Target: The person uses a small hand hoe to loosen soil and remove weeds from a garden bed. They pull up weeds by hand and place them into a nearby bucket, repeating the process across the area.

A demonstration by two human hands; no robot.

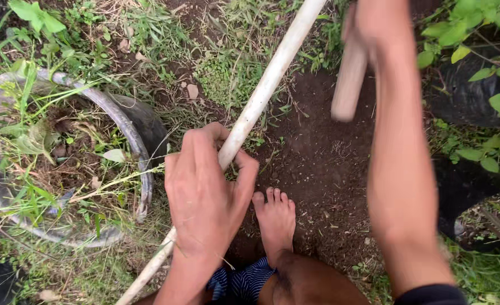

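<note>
While the left hand (207, 195) wraps tightly around a long pale wooden pole (261, 93), fingers curled over the top of it and thumb tucked against its right side, the pole runs on a slant from the lower left of the view up to the top edge, passing over grass and dirt. The right hand (374, 22) sits high in the picture, blurred, closed about the upper end of a shorter wooden handle (350, 85) that hangs down and slightly leftward from the fist — its lower end is free, above the dark soil and well apart from the pole. How firmly the fingers close on it cannot be told through the blur, though the handle plainly sits in the fist.

Below the hands lies a patch of bare dark soil (318, 164), loose and crumbly, ringed by weeds and dry grass. A bare foot (275, 220) stands on that soil, just beside the left hand, toes pointing up the frame, with a bent knee and dark striped shorts (238, 285) at the bottom edge.

To the left rests an old tyre (140, 147) lying flat — filled with earth, dry leaves and green grass blades. Leafy green plants (487, 28) crowd the right side above black plastic (464, 96).
</note>
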